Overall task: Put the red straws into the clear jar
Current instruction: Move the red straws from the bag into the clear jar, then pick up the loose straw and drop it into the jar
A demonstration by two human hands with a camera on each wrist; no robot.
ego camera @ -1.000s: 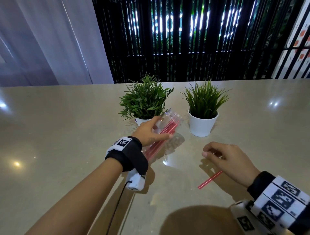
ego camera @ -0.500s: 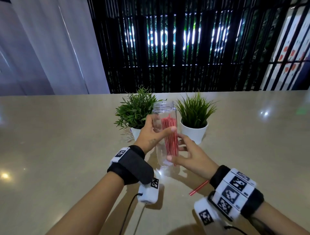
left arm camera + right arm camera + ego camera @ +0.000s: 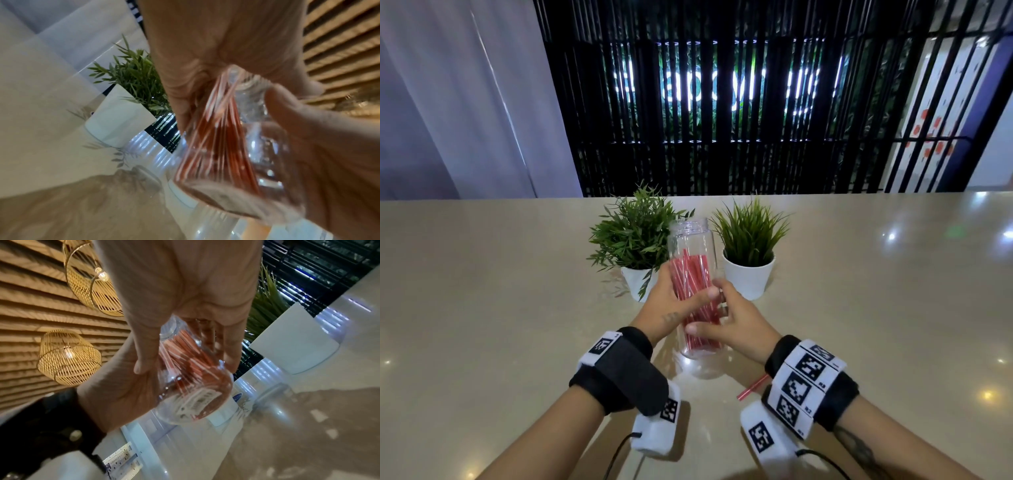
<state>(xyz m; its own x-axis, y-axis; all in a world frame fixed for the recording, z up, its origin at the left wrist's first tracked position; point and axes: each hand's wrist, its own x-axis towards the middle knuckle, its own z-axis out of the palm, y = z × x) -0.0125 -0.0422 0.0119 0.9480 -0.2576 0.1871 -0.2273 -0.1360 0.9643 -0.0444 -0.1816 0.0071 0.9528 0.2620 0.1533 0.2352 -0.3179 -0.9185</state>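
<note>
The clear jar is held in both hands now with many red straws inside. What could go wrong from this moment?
1. The clear jar has no lid, and its base seems lifted off the table; a tilt could spill the red straws.
2. One loose straw lies near the right wrist, partly hidden; it may be forgotten or swept away.
3. The left hand and right hand work close to two potted plants, which could be knocked.

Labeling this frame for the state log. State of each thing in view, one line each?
Jar: upright, lid off, held between both hands.
Straws in the jar: standing on end, leaning.
Loose straw: lying on the table, outside the jar.
Left hand: grips the jar.
Right hand: grips the jar.
Two potted plants: upright behind the jar.
</note>
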